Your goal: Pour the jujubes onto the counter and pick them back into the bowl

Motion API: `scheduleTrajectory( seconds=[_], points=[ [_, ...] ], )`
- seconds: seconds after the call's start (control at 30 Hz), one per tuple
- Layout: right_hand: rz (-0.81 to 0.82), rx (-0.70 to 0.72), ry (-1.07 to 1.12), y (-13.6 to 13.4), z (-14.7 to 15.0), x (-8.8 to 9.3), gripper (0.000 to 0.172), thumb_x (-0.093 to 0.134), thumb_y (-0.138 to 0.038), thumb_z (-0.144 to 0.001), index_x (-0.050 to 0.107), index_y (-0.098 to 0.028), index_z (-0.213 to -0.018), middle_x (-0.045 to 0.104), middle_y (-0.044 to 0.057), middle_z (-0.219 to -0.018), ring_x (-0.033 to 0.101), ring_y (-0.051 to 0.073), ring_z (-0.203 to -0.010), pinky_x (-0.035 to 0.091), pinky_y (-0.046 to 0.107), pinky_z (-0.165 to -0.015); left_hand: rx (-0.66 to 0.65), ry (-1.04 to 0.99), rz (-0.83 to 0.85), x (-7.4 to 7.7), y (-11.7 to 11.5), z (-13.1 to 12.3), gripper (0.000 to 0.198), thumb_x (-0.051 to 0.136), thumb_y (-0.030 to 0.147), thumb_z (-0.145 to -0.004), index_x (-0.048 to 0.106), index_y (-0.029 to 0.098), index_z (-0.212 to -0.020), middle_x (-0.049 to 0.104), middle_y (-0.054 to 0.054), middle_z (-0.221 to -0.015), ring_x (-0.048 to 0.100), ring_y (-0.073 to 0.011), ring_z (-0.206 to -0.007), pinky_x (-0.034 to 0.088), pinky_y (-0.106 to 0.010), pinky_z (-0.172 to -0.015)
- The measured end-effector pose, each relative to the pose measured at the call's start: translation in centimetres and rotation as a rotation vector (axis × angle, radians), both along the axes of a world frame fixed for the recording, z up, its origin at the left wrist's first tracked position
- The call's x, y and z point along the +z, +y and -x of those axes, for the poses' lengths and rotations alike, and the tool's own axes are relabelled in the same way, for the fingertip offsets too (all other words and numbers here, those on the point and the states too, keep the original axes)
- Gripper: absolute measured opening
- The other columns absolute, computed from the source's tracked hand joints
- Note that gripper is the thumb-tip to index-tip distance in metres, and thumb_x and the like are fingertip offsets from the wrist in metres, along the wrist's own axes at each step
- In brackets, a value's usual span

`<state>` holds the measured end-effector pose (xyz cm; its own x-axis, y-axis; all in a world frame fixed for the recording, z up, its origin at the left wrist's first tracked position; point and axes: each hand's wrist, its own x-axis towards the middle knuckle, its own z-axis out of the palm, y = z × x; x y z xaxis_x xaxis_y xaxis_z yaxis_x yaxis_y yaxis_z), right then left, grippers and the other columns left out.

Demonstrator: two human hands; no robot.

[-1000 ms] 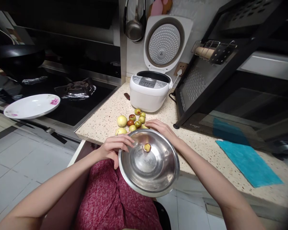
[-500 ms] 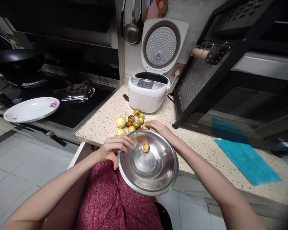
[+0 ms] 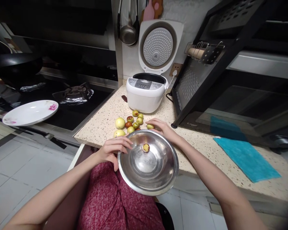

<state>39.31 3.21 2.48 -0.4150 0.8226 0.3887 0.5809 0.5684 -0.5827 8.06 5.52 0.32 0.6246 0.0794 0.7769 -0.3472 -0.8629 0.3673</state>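
Observation:
A steel bowl point(image 3: 156, 174) is tilted at the counter's front edge, over my lap, with one yellow-brown fruit point(image 3: 146, 148) inside. My left hand point(image 3: 115, 148) grips the bowl's left rim, fingers over the edge and thumb outside. Behind the bowl, my right hand point(image 3: 162, 127) has its fingers curled round a green fruit point(image 3: 150, 126) on the counter; its thumb is hidden. Several green and reddish-brown jujubes point(image 3: 135, 125) lie just left of that hand, beside two larger pale-green fruits point(image 3: 120, 123).
An open white rice cooker point(image 3: 145, 95) stands behind the fruit on the speckled counter point(image 3: 98, 119). A floral plate point(image 3: 31, 112) is at the stove point(image 3: 74, 94) on the left. To the right are a black rack point(image 3: 182, 105) and a turquoise cloth point(image 3: 249, 159).
My right hand has moved slightly right, with the green fruit at its fingertips now apart from the pile. My left hand still holds the bowl in the same place.

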Motion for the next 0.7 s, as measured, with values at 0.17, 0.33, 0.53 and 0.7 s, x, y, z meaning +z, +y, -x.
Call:
scheduleTrajectory(
  seconds=[0.17, 0.33, 0.53, 0.7],
  points=[
    [-0.050, -0.093, 0.098, -1.0, -0.1, 2.1, 0.033, 0.058, -0.032, -0.098, 0.064, -0.027, -0.131, 0.057, 0.010, -0.128, 0.059, 0.025, -0.121, 0.052, 0.047, -0.104, 0.005, 0.000, 0.005, -0.1, 0.0, 0.0, 0.058, 0.063, 0.068, -0.082, 0.070, 0.011, -0.086, 0.076, -0.014, -0.090, 0.073, -0.0263, -0.100, 0.062, -0.043, -0.091],
    [0.080, 0.030, 0.220, -2.6, 1.1, 3.9, 0.026, 0.064, -0.034, -0.095, 0.066, -0.027, -0.121, 0.059, 0.008, -0.128, 0.059, 0.023, -0.121, 0.058, 0.040, -0.095, -0.009, 0.007, 0.027, -0.1, 0.0, 0.0, 0.057, 0.064, 0.067, -0.081, 0.070, 0.011, -0.087, 0.076, -0.015, -0.092, 0.073, -0.0267, -0.102, 0.062, -0.044, -0.093],
    [0.064, 0.253, 0.118, -3.3, 2.0, 4.3, 0.027, 0.066, -0.029, -0.095, 0.067, -0.025, -0.122, 0.067, 0.008, -0.120, 0.062, 0.024, -0.117, 0.052, 0.047, -0.104, -0.005, 0.015, 0.032, -0.1, 0.1, 0.1, 0.058, 0.064, 0.068, -0.080, 0.071, 0.011, -0.088, 0.076, -0.014, -0.093, 0.073, -0.0265, -0.102, 0.060, -0.045, -0.097],
    [0.087, 0.322, 0.008, -3.7, 1.6, 5.1, 0.029, 0.067, -0.028, -0.095, 0.069, -0.025, -0.124, 0.066, 0.010, -0.121, 0.062, 0.023, -0.114, 0.051, 0.044, -0.102, 0.023, 0.030, 0.003, -0.2, 0.1, 0.2, 0.058, 0.061, 0.070, -0.082, 0.071, 0.012, -0.086, 0.076, -0.013, -0.091, 0.073, -0.0254, -0.101, 0.058, -0.047, -0.101]
  ],
)
